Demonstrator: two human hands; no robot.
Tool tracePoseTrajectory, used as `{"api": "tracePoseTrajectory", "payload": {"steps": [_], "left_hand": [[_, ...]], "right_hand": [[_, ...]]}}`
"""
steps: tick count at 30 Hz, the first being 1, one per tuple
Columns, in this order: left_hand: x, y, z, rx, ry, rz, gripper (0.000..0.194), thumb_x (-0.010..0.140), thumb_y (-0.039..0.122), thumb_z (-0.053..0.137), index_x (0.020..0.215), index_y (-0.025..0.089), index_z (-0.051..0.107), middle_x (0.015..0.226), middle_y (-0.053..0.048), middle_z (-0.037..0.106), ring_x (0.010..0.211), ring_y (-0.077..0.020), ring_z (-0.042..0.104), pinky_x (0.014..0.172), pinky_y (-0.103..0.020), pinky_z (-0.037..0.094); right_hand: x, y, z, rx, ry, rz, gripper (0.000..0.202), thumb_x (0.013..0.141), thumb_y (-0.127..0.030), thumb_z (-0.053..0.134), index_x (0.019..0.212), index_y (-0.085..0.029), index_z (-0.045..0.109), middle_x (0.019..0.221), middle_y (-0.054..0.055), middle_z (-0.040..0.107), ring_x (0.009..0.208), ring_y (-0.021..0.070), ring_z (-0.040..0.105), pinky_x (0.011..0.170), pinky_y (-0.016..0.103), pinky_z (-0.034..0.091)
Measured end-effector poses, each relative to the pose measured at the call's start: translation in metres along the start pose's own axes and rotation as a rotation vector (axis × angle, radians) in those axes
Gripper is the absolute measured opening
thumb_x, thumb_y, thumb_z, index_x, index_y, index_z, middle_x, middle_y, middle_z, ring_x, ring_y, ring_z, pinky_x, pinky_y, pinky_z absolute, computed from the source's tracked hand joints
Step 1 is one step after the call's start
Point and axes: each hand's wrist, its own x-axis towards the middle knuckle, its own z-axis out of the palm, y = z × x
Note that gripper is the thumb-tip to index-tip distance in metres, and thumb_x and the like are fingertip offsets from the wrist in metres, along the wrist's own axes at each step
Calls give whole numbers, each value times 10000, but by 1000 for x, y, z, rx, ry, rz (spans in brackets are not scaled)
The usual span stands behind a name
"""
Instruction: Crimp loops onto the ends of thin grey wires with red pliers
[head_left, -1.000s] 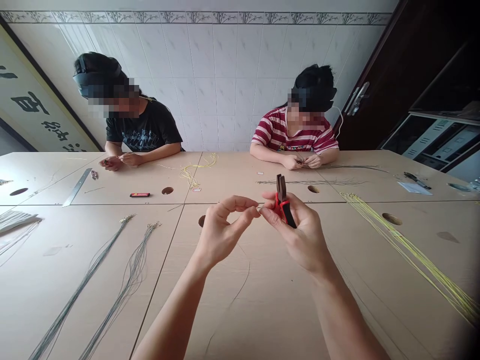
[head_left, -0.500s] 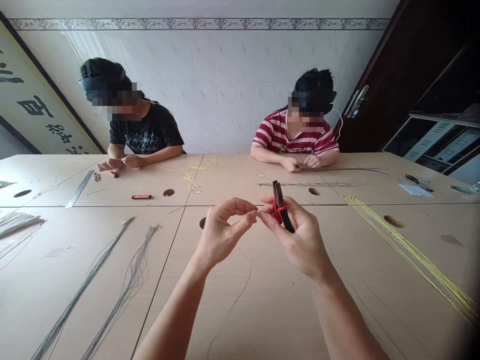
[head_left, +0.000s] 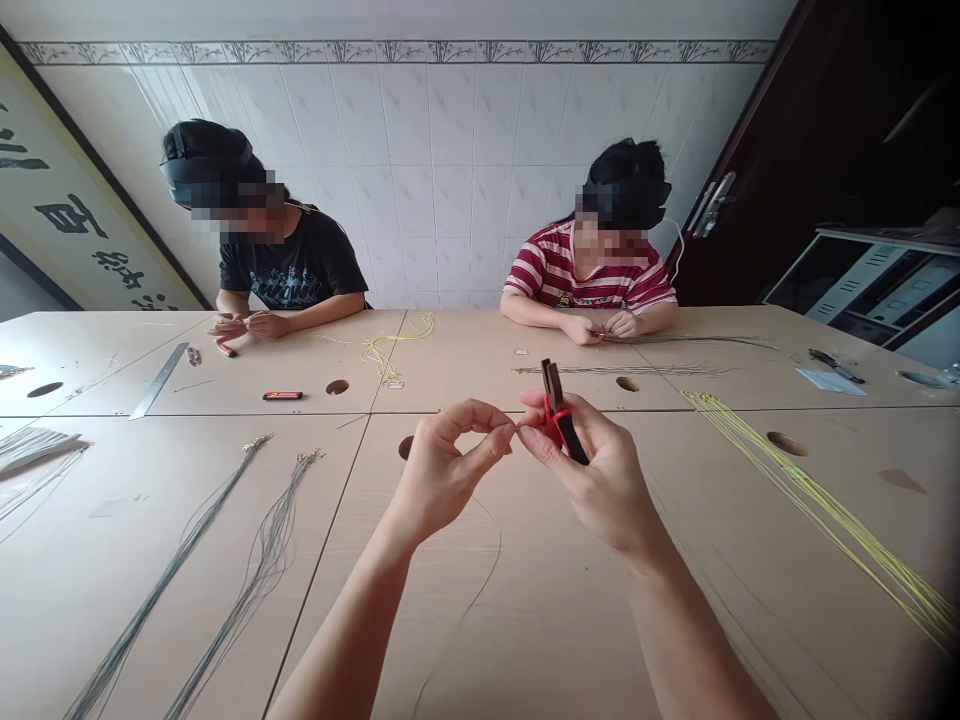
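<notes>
My left hand (head_left: 450, 465) is closed in a pinch, its thumb and forefinger meeting the fingertips of my right hand (head_left: 592, 465). A thin dark cord (head_left: 495, 565) hangs below my left hand and curves down over the table. Red-and-black pliers (head_left: 559, 410) are held in my right hand, jaws pointing up, while its thumb and forefinger pinch at the same spot. The small end between the fingertips is mostly hidden.
Bundles of grey cords (head_left: 184, 545) lie at the left, and yellow cords (head_left: 810, 490) at the right. Two people sit across the table (head_left: 465, 375). A metal ruler (head_left: 159, 380), a red-and-black marker (head_left: 283, 395) and round table holes are in view.
My fingertips have come slightly closer together, hiding the small end that showed between them. Across the table, the left person's hands have moved together.
</notes>
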Motion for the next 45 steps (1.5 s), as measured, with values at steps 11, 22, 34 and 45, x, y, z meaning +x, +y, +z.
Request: {"api": "tracePoseTrajectory", "payload": {"steps": [11,22,34,45], "left_hand": [[1,12,-12,-282,-317,-264,314,919,457,559,912,165,675,654,-3,594,627,-112,567,659,-251,457],[-10,3,-10,-1044,-887,-81,368,920,420,546,672,173,660,320,66,366,200,-28,184,246,-183,144],[6,33,-50,-1244,413,236,390,1045,188,280,931,230,650,729,77,735,583,33,666,618,49,453],[37,-14,-43,-1019,519,52,480,1020,374,280,957,169,709,1185,-83,710,1165,-164,627,1029,-302,476]], "right_hand": [[0,1,-1,-45,75,-116,195,868,-285,650,1061,-264,633,808,-32,640,756,115,629,773,270,538],[0,6,1,-42,213,-161,184,871,-273,646,1054,-283,640,812,-43,642,754,107,609,775,265,521],[-2,9,6,11,214,-225,216,877,-248,646,1084,-309,642,812,-48,635,748,95,582,733,239,508],[-10,5,8,15,147,-265,225,888,-212,627,1095,-300,636,797,-42,631,717,101,587,696,248,513]]}}
